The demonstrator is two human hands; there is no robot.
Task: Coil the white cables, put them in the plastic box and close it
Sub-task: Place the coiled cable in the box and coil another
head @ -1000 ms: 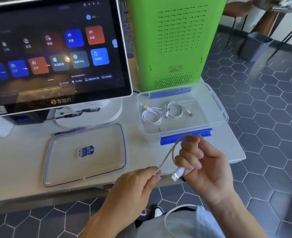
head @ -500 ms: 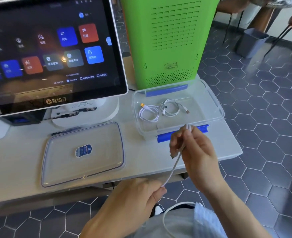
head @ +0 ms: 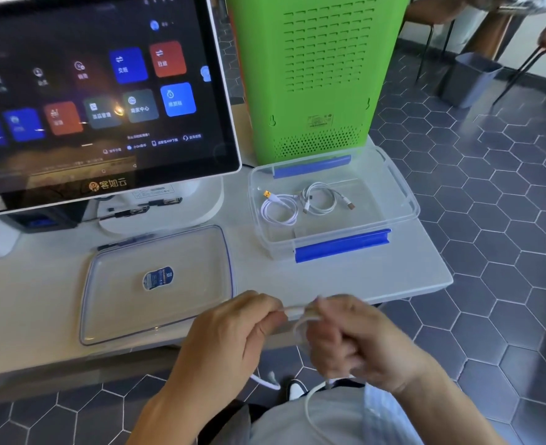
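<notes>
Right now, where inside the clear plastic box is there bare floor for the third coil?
The clear plastic box has bare floor along its right side and in front, toward the near blue latch. The back-left is crowded: two coiled white cables lie there side by side. The clear lid lies apart on the white counter.

Two coiled white cables point(head: 303, 203) lie in the open plastic box point(head: 406, 200); its lid point(head: 120, 313) lies alongside.

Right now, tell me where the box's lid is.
In the head view the clear lid lies flat on the white table, left of the open plastic box, in front of the touchscreen's stand and just beyond the left hand.
</notes>
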